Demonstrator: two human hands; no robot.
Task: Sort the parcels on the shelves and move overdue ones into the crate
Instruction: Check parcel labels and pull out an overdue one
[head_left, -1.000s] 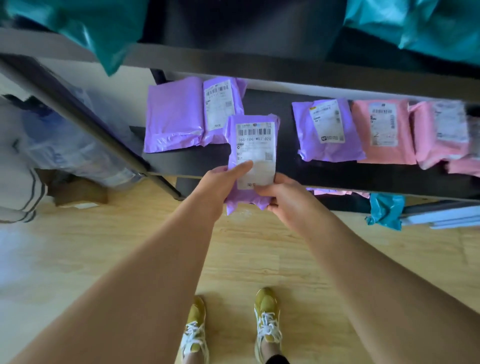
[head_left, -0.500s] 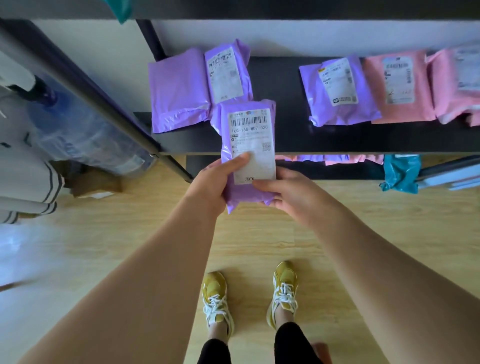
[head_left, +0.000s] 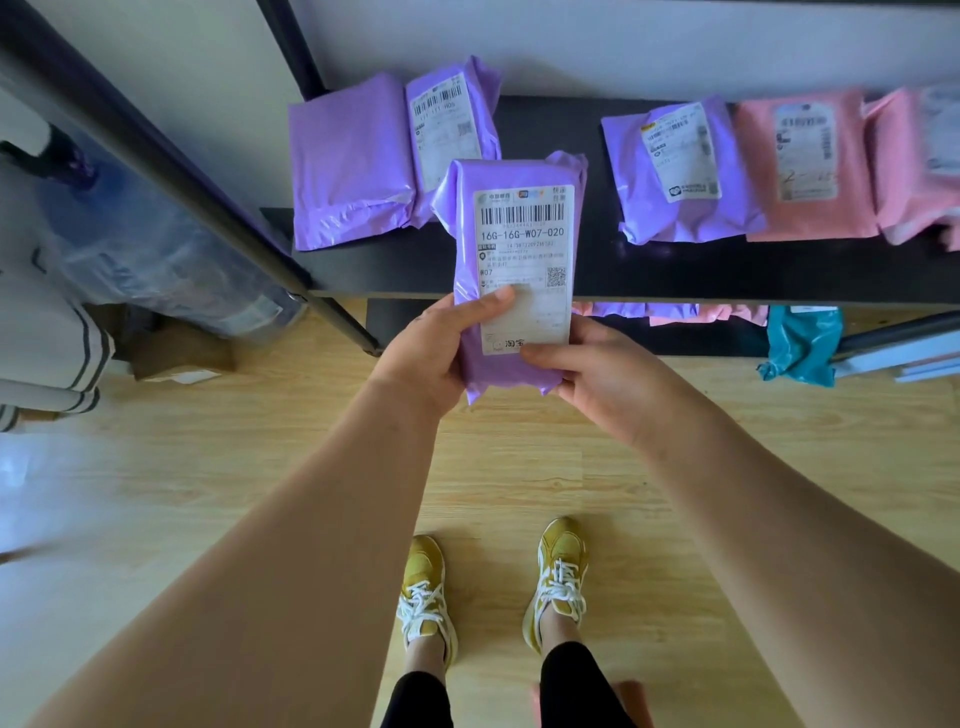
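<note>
A purple parcel (head_left: 514, 260) with a white label reading 16G-16G-W07-020 stands upright in front of the black shelf (head_left: 675, 275), label facing me. My left hand (head_left: 441, 348) grips its lower left side, thumb across the label. My right hand (head_left: 597, 374) grips its lower right corner, thumb on the label's bottom edge. On the shelf lie two more purple parcels (head_left: 353, 161) at the left, another purple parcel (head_left: 675, 171) to the right, then pink parcels (head_left: 805, 166). No crate is in view.
A black shelf post (head_left: 171, 161) slants down at the left, with a large water bottle (head_left: 156, 249) and a cardboard box (head_left: 182, 353) behind it. A teal parcel (head_left: 802, 343) hangs off a lower shelf at the right. My feet stand on the wooden floor (head_left: 260, 441).
The view has tilted downward, so the upper shelf with teal parcels left the frame. Both hands keep the same hold on the purple parcel, which has come slightly closer to me.
</note>
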